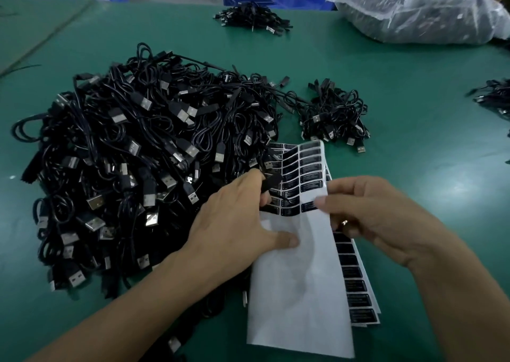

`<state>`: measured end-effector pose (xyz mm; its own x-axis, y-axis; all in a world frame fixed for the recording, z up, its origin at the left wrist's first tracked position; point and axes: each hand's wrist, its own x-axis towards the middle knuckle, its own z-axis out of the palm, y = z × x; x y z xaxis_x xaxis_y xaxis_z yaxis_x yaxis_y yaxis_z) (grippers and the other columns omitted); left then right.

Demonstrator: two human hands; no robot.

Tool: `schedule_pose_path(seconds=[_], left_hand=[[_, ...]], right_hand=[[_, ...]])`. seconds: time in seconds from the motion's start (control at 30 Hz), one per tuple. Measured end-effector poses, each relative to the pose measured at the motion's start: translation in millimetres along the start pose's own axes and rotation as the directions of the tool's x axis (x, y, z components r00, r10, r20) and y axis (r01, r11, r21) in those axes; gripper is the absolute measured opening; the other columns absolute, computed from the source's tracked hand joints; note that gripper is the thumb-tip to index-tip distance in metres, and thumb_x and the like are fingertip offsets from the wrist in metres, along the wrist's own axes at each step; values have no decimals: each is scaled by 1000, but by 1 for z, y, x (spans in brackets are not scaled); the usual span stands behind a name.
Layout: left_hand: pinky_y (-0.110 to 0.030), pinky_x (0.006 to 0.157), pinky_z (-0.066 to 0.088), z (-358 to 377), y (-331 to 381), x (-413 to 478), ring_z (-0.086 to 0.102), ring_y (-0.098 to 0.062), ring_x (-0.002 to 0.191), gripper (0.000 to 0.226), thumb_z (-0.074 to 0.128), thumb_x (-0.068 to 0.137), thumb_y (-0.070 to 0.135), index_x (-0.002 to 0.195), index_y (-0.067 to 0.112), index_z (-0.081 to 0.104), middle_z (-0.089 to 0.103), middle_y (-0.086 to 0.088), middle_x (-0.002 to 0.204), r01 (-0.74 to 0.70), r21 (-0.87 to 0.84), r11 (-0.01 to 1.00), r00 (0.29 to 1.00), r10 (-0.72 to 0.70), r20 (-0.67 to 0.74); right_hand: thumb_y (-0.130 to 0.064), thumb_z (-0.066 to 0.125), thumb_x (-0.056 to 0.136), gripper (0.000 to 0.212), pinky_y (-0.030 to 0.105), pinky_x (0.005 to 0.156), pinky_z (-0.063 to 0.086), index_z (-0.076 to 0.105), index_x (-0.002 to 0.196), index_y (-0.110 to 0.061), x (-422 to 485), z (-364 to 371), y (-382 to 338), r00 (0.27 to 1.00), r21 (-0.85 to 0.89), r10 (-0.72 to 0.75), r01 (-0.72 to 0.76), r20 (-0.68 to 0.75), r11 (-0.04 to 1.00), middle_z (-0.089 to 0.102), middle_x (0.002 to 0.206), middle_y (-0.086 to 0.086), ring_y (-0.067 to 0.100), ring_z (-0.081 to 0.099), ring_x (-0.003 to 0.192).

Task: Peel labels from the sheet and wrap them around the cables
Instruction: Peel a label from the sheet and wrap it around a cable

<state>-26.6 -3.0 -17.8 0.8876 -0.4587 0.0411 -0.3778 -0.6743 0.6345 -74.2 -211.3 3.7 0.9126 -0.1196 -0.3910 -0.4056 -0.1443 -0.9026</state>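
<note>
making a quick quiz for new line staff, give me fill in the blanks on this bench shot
The cable pile lies on a ____ table.
The right hand pinches the label sheet at its ____ edge.
The labels left on the sheet are ____.
The plastic bag lies at the table's far ____ corner.
Missing: green; right; black; right.

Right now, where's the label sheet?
Head view, lower centre: the label sheet, held by left hand and right hand, right of the cable pile.

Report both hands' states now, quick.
Left hand: pinches a small black cable plug, thumb on the white paper label sheet.
Right hand: pinches that sheet's edge.
</note>
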Motion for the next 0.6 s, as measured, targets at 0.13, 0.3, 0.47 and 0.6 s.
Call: schedule_pose_path(seconds=[0.13, 0.3, 0.47, 0.6], left_hand=[[-24, 56, 36, 1, 0, 0, 51, 5, 71, 55, 68, 50, 76, 75, 41, 36, 59, 20, 85, 8, -101, 995, 998, -14, -58], [-23, 47, 40, -1, 1, 1, 47, 5, 50, 61, 73, 53, 77, 75, 32, 39, 69, 22, 87, 24, -333, 942, 989, -70, -128], [-23, 49, 41, -1, -1, 3, 52, 5, 51, 43, 80, 58, 61, 70, 41, 43, 72, 18, 76, 16, -393, 919, 997, -44, -61], [-21, 46, 45, -3, -4, 5, 57, 2, 49, 38, 86, 68, 36, 71, 40, 48, 75, 9, 76, 10, -522, 853, 1000, 6, 28]], right_hand=[[4, 70, 83, 15, 26, 63, 61, 77, 93, -5, -1, 2, 4, 997, 123, -82, 80, 8, 989, 77, 94, 19, 23, 71, 73], [-3, 73, 72, 32, 36, 78, 61, 73, 104, -4, -2, 6, 0, 983, 271, -138, 100, 123, 957, 75, 101, 24, 28, 72, 82], [3, 69, 74, 41, 28, 59, 60, 63, 114, -5, -2, 19, -1, 979, 363, -137, 74, 150, 929, 75, 94, 23, 24, 74, 71], [8, 65, 84, 36, 32, 65, 62, 60, 114, -10, -1, 24, 1, 985, 323, -145, 108, 91, 940, 76, 91, 19, 24, 73, 73]])
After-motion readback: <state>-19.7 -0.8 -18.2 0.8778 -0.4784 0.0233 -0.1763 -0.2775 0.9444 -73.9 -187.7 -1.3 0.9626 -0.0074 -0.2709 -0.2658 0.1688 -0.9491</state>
